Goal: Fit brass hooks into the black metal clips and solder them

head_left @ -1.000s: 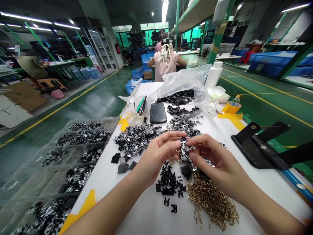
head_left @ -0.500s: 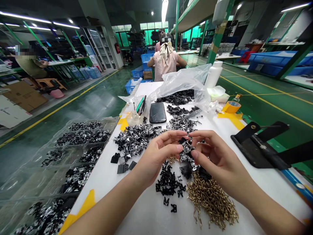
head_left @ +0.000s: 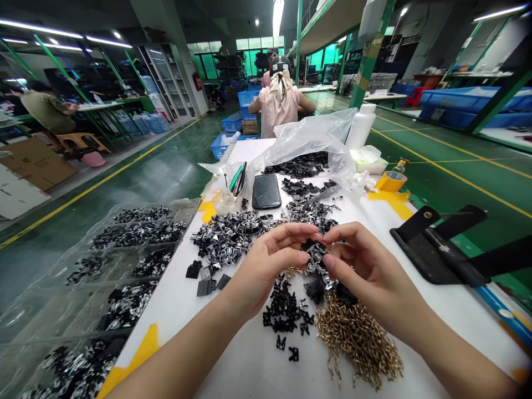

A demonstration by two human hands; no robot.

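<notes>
Above the middle of the white table, my left hand point(head_left: 266, 266) pinches a small black metal part point(head_left: 308, 245) between thumb and fingers. My right hand point(head_left: 369, 271) faces it, thumb and fingertips curled in close to the same part; what lies between them is too small to make out. Silver and black metal pieces point(head_left: 226, 238) are heaped beyond my left hand. Small black notched clips point(head_left: 285, 307) lie below my hands. Under my right hand is a pile of short brass-coloured chains point(head_left: 361, 343).
A phone point(head_left: 266, 191) and a clear plastic bag point(head_left: 332, 133) of black parts are farther back. A black hand press with blue handle point(head_left: 440, 249) stands at right. To the left is a compartmented clear tray point(head_left: 100, 260) of parts. Another person point(head_left: 280, 105) sits ahead.
My hands stay together in nearly the same pose, fingers shifting only slightly around the small part. The whole view has moved a little.
</notes>
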